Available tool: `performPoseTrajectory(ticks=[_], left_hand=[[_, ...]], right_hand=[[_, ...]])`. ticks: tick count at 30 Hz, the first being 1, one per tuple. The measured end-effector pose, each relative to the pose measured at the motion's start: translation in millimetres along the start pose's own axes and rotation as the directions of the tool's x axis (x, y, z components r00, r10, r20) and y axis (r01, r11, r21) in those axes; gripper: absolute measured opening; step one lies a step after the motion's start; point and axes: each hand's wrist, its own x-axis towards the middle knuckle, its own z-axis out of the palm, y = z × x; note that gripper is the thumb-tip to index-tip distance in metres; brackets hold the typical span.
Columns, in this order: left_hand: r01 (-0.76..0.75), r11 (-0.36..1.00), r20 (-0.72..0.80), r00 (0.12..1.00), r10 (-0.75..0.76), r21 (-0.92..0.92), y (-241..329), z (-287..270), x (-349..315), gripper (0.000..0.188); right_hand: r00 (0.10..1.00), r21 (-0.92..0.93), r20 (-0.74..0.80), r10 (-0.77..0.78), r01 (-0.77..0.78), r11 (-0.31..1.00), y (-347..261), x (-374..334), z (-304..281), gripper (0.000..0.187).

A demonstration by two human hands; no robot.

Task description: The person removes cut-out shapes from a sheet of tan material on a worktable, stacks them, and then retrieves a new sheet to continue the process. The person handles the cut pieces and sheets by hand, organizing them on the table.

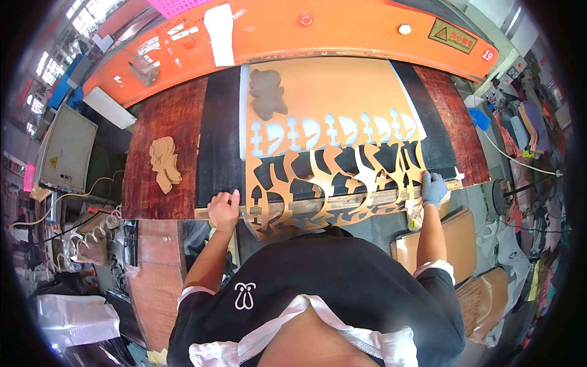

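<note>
A tan sheet [330, 85] lies on the black mat [220, 122], its far part whole and its near part a lattice of cut-out shapes. The lattice [321, 177] droops over the table's front edge towards my body. My left hand [224, 210], bare, rests on the front edge just left of the lattice, fingers spread and apart from it. My right hand [435, 189], in a grey glove, is closed on the lattice's right edge. A grey cutting die [268, 95] lies on the sheet's far left. Cut tan pieces [164, 164] are stacked on the left.
An orange machine beam [269, 37] spans the far side, with a red button [305, 20] and a white strip [220, 37] on it. Reddish-brown boards [165, 122] flank the mat. Brown sheets [443, 244] lean at the lower right. A grey cabinet [67, 150] stands at left.
</note>
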Motion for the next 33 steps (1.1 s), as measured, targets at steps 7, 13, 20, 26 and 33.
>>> performPoseTrajectory(ticks=[7, 13, 20, 26, 33], left_hand=[[-0.014, 0.999, 0.068, 0.998, 0.017, -0.041, 37.1, 14.2, -24.9, 0.032], [0.040, 0.988, 0.070, 0.997, -0.030, -0.148, 30.5, -0.7, -65.7, 0.024], [-0.123, 0.990, 0.113, 0.985, 0.130, -0.072, 34.8, -29.9, -132.0, 0.018], [0.028, 0.970, 0.135, 0.991, 0.005, -0.241, 28.6, -39.8, -120.0, 0.016], [-0.256, 0.920, -0.128, 0.965, 0.227, -0.295, 26.8, 7.1, 23.3, 0.025]], right_hand=[[0.994, 0.170, 0.053, -0.094, 0.084, 0.982, 21.0, -19.7, -11.9, 0.036], [0.960, 0.636, 0.278, -0.039, -0.153, 0.757, 54.7, -40.2, -38.3, 0.023], [0.948, 0.359, 0.139, -0.287, 0.222, 0.907, 86.8, -80.9, -80.8, 0.016], [0.951, 0.372, 0.301, -0.074, -0.046, 0.927, 88.8, -75.1, -88.8, 0.028], [0.910, 0.668, 0.327, -0.253, -0.033, 0.744, -109.1, -16.2, -40.3, 0.057]])
